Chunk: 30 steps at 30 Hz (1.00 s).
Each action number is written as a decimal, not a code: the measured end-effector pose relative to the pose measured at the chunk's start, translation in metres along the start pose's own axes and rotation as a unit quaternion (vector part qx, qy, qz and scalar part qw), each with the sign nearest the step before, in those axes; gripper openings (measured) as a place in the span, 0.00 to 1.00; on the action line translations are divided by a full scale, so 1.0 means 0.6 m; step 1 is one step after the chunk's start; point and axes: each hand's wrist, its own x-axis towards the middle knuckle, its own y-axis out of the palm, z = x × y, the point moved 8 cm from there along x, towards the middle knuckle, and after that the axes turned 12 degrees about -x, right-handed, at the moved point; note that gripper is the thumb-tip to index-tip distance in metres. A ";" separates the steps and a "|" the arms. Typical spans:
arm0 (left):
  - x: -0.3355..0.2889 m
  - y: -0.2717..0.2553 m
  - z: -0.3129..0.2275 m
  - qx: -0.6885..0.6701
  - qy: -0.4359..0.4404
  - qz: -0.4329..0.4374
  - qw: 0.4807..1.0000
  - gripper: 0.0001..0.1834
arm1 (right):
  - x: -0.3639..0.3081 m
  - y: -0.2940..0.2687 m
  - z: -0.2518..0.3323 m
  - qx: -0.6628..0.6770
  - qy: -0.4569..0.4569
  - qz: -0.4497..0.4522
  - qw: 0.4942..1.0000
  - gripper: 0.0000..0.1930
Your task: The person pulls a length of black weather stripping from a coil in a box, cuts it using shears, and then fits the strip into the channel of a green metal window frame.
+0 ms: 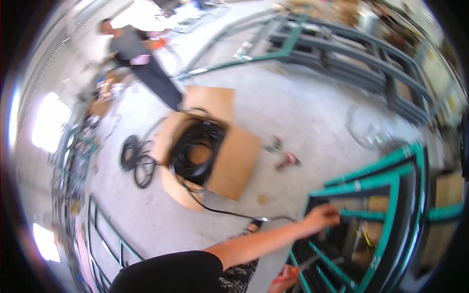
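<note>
My left hand (pixel 321 218) reaches across to the right, its fingers curled together at the corner of a dark window-like frame with green edges (pixel 391 215). What those fingers hold is hidden. Low in the view, my right hand (pixel 285 282) is closed around scissors with red-orange handles (pixel 291 273); the blades look blurred over the frame's lower bars. A black rubber strip (pixel 222 212) runs from a coil (pixel 188 158) in an open cardboard box (pixel 237 163) toward the frame near my left hand.
A red power drill (pixel 289 160) lies on the grey floor (pixel 303 112) right of the box. Loose black coils (pixel 130 152) lie left of it. Stacked grey frames (pixel 342 53) stand at the far right. Another person (pixel 141 61) stands at the far left. A green-edged frame (pixel 105 239) leans nearby.
</note>
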 end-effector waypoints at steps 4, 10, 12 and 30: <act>-0.126 0.066 -0.058 -0.118 -0.129 0.073 0.982 0.13 | -0.038 0.010 0.169 0.063 -0.013 -0.070 0.995 0.10; -0.193 0.089 -0.221 -0.369 -0.053 0.055 0.926 0.09 | -0.028 0.039 0.215 0.191 -0.206 0.121 0.952 0.10; -0.200 0.059 -0.262 -0.405 -0.006 0.056 0.913 0.06 | -0.046 0.070 0.230 0.180 -0.219 0.179 0.942 0.16; -0.400 -0.382 -0.502 -0.530 0.025 -0.193 0.825 0.08 | -0.262 0.439 0.375 0.154 -0.062 0.225 0.960 0.13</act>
